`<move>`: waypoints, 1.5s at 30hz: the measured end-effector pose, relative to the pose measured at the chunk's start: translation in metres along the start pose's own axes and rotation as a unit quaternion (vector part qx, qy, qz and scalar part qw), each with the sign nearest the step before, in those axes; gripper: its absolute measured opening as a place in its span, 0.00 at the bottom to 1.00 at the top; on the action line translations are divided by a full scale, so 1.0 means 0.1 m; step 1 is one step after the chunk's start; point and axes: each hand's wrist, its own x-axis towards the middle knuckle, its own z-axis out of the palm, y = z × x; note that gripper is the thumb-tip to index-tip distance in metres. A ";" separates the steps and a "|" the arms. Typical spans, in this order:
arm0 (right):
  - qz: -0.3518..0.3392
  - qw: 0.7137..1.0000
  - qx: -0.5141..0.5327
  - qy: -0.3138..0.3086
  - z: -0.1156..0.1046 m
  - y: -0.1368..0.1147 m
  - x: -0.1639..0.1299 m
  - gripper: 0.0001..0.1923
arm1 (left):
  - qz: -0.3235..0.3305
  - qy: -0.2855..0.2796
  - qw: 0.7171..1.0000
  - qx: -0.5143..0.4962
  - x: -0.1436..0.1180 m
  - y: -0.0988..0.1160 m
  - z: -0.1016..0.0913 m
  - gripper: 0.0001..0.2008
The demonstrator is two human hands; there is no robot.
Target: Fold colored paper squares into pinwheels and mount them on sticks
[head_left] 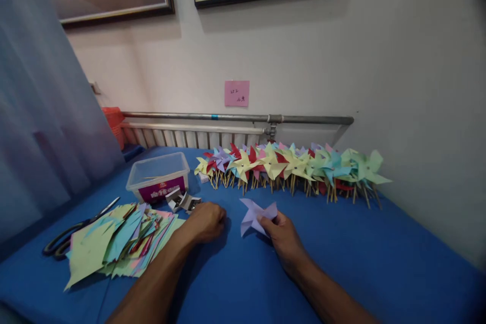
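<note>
The head view looks down on a blue table [341, 263] pushed against a pale wall. Just below the middle of the frame, the right hand [283, 235] pinches a folded lilac paper pinwheel [256, 215] between thumb and fingertips; the fingers are curled around its lower right edge and the paper stands slightly off the cloth, its points spread up and to the left. Left of it, near the centre, the left hand [207, 220] rests knuckles-up on the table, loosely curled into a soft fist; whether anything lies under the fingers cannot be told. Just above and left of that hand sits a small heap of metal clips [183, 201], close to the knuckles.

In the lower left of the frame lies a fanned stack of coloured paper squares [117, 245], green, blue, pink and yellow, with black-handled scissors [72, 235] touching its upper left edge. Behind the stack, left of centre, stands a clear plastic box [158, 176] with a purple label. Across the middle right, along the wall, runs a long row of finished pinwheels on wooden sticks [292, 167]. Above them a grey pipe [235, 118] crosses the wall, with a pink note [237, 93] stuck higher up.
</note>
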 end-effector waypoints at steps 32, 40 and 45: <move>-0.009 1.000 -0.001 0.002 0.02 -0.08 -0.08 0.14 | 0.057 -0.001 0.995 -0.076 -0.04 -0.01 -0.03 0.13; -0.006 1.000 -0.016 0.005 0.02 -0.08 -0.07 0.14 | 0.051 0.003 0.999 -0.002 -0.02 0.02 0.01 0.13; -0.013 1.000 -0.006 0.002 0.02 -0.12 -0.09 0.13 | 0.045 0.015 0.999 0.021 0.02 0.06 0.05 0.13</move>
